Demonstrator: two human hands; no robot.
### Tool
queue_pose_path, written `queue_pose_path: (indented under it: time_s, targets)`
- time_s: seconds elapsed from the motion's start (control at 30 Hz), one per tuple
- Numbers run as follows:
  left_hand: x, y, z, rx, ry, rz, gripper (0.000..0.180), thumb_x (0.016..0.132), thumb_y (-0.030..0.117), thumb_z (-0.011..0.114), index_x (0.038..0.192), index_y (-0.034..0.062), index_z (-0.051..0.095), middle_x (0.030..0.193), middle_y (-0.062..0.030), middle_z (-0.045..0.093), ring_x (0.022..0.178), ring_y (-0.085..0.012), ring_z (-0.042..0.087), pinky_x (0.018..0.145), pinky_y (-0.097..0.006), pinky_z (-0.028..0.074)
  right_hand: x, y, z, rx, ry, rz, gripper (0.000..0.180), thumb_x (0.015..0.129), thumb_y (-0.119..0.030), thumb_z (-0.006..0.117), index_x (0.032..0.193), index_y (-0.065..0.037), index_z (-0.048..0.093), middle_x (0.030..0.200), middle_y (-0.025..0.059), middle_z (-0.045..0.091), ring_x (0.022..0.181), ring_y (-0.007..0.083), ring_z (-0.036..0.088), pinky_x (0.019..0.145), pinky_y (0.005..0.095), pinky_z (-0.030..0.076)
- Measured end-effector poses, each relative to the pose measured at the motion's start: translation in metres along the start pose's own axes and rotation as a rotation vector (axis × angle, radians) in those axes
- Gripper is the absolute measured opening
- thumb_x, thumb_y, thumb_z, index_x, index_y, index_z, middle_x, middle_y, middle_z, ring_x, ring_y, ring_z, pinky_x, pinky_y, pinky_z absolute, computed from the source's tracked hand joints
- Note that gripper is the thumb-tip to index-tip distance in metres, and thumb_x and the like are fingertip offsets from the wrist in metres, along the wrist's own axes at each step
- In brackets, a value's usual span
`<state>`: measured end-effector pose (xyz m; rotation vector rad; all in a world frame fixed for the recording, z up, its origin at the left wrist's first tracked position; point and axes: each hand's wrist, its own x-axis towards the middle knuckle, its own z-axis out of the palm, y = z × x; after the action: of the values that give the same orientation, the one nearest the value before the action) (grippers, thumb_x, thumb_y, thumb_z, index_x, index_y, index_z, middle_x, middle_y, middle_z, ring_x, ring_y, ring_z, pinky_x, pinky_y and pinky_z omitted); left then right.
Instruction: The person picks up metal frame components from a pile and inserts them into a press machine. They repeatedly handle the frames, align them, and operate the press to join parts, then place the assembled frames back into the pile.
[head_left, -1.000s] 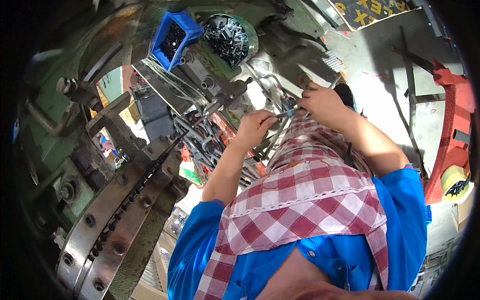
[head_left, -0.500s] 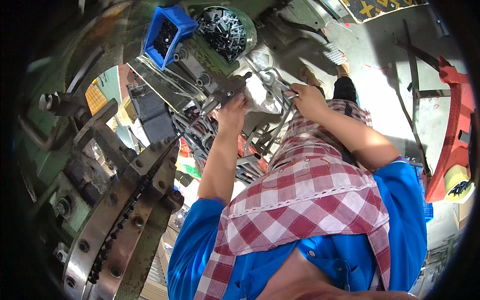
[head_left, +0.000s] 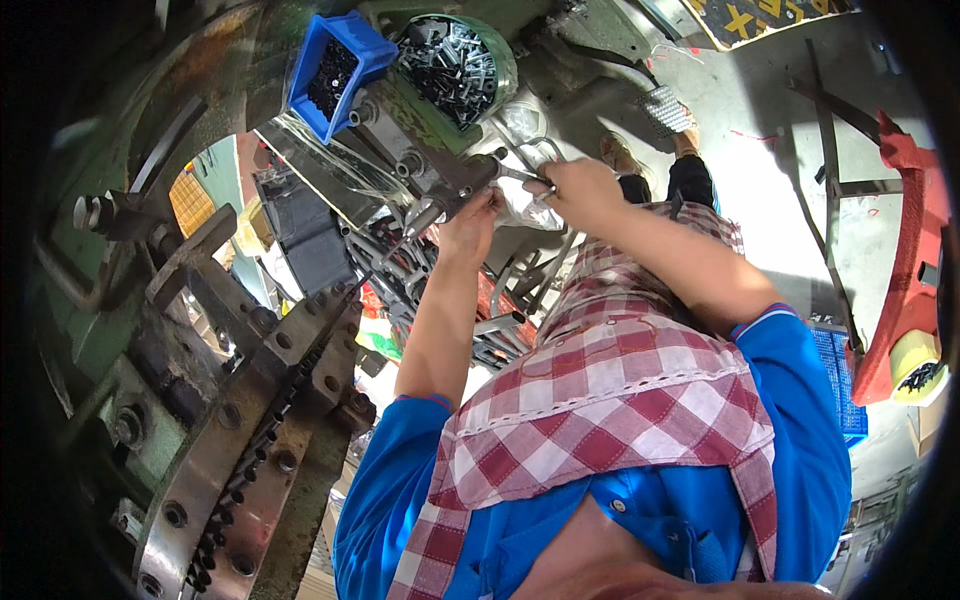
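- Our left hand (head_left: pixel 468 225) is closed on the dark steel block w/ round studs (head_left: pixel 425 175) of the green machine, gripping its lower end.
- Our right hand (head_left: pixel 580 190) pinches the thin bent silver wire piece (head_left: pixel 522 172); fingers closed on it.
- Wire's long axis runs left-right, pointing from R hand toward block; the two nearly touch.
- R hand nearer the wire; the block lies just left.
- Blue plastic bin of small dark parts (head_left: pixel 330 75) and round green bowl of grey metal pins (head_left: pixel 455 60) sit above the block.

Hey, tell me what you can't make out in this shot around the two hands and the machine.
Head view only:
- Left hand: its fingertips are hidden against the machine's grey metal block, so its grip is unclear.
- Right hand: it closes on a thin metal tool, too small to identify.
- Blue bin: the dark contents are too small to tell.
- Round tray of metal parts: the kind of parts is not resolvable.
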<state>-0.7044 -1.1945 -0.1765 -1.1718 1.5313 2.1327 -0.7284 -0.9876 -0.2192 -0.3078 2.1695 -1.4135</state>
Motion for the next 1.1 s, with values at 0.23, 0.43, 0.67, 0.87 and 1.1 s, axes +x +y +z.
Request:
queue_pose_path:
  time_s: [0.23, 0.43, 0.67, 0.87, 1.1]
  targets:
    - [0.006, -0.003, -0.01, 0.016, -0.046, 0.007, 0.034, 0.087, -0.01, 0.051, 0.117, 0.0045, 0.055, 0.109, -0.009, 0.059, 0.093, -0.0222, 0.056, 0.08, -0.038, 0.049, 0.031, 0.011, -0.028, -0.166, -0.159, -0.212, 0.035, 0.087, -0.037, 0.06, 0.079, -0.003, 0.065, 0.07, 0.0216, 0.063, 0.071, 0.0415, 0.063, 0.066, 0.0505, 0.049]
    - [0.002, -0.007, 0.0, 0.001, 0.088, -0.025, 0.025, 0.09, -0.003, 0.05, 0.113, 0.0062, 0.057, 0.099, -0.0057, 0.062, 0.089, -0.0209, 0.059, 0.082, -0.04, 0.05, 0.019, 0.014, -0.016, -0.163, -0.214, -0.114, 0.021, 0.078, -0.016, 0.057, 0.088, 0.0, 0.066, 0.087, 0.0225, 0.067, 0.083, 0.0402, 0.064, 0.073, 0.049, 0.05]
    - [0.043, -0.03, -0.022, 0.333, 0.045, -0.114, 0.023, 0.092, 0.011, 0.05, 0.113, 0.0033, 0.057, 0.103, -0.0084, 0.065, 0.083, -0.0189, 0.06, 0.074, -0.033, 0.049, 0.014, 0.064, -0.048, 0.835, -0.214, 0.309, 0.009, 0.091, -0.008, 0.051, 0.089, -0.001, 0.057, 0.074, 0.0087, 0.062, 0.063, 0.0175, 0.058, 0.058, 0.0324, 0.046]
    - [0.014, -0.022, 0.076, 0.151, -0.416, 0.165, 0.039, 0.102, 0.031, 0.044, 0.123, 0.0011, 0.054, 0.113, -0.0078, 0.062, 0.097, -0.0173, 0.059, 0.089, -0.033, 0.046, 0.012, -0.023, -0.107, 0.402, -0.56, 0.123, 0.017, 0.093, -0.013, 0.052, 0.096, 0.003, 0.056, 0.077, 0.009, 0.064, 0.069, 0.0175, 0.062, 0.063, 0.0303, 0.047]
    - [-0.002, 0.004, 0.118, 0.454, -0.494, 0.554, 0.05, 0.104, 0.035, 0.038, 0.137, -0.0018, 0.044, 0.123, -0.0074, 0.057, 0.111, -0.0157, 0.052, 0.095, -0.029, 0.04, 0.013, -0.051, -0.126, 0.452, -0.402, 0.048, 0.028, 0.095, -0.025, 0.058, 0.111, -0.002, 0.058, 0.08, 0.004, 0.061, 0.064, 0.0144, 0.055, 0.059, 0.0297, 0.047]
